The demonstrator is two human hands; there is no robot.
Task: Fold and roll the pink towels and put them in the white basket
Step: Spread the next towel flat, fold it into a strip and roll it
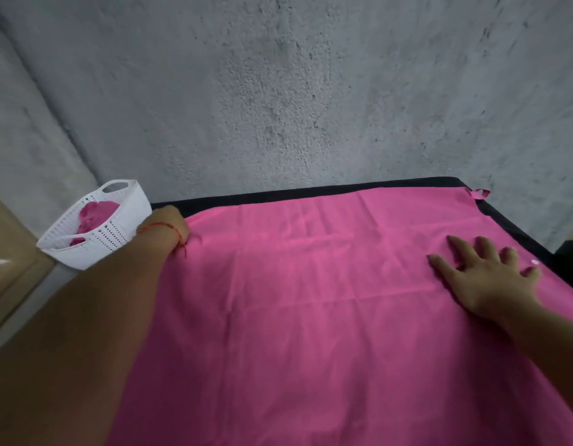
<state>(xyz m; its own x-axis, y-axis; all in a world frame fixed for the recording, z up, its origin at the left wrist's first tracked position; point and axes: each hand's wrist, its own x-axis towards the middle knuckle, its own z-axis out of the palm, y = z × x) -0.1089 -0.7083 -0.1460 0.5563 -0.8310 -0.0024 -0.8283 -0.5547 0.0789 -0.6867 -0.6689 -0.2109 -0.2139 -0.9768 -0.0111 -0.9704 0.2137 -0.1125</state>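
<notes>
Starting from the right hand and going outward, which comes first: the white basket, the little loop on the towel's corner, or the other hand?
1. Loop, at the far right corner of the towel, just beyond the right hand.
2. Left hand, across the towel at its left edge.
3. White basket, farther left, beyond that hand.

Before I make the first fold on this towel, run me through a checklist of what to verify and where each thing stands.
1. Pink towel spread flat on the black table: ok, only light creases.
2. Left hand at the far left corner, gripping it: cannot tell, fingers hidden.
3. Right hand gripping a corner: not ok, it lies flat and open on the towel near the right edge.
4. Hanging loop at the far right corner lying clear: ok.
5. White basket beside the left arm, room left: cannot tell, a pink roll already sits inside.
</notes>
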